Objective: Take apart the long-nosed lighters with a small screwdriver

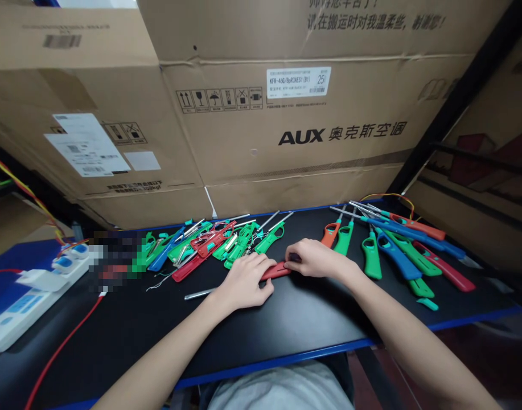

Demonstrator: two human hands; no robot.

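Observation:
A red long-nosed gas lighter (276, 271) lies low over the black tabletop between my hands, its metal tube (198, 294) pointing left. My left hand (247, 283) is closed over the trigger half of it, thumb along the near side. At the other end, my right hand (315, 258) pinches the handle tip with bent fingers. Something dark shows under those fingers, too small to name. Beyond my left hand is a pile of opened green and red lighter shells (239, 242) with loose metal tubes and thin wires. Several whole-looking lighters (391, 253) lie to the right.
A small teal piece (427, 304) sits near the right front edge. At left stand a white power strip (42, 296) and a red cable (68, 353). A large cardboard box (252, 154) walls off the back, and a dark metal post (448, 102) rises at right.

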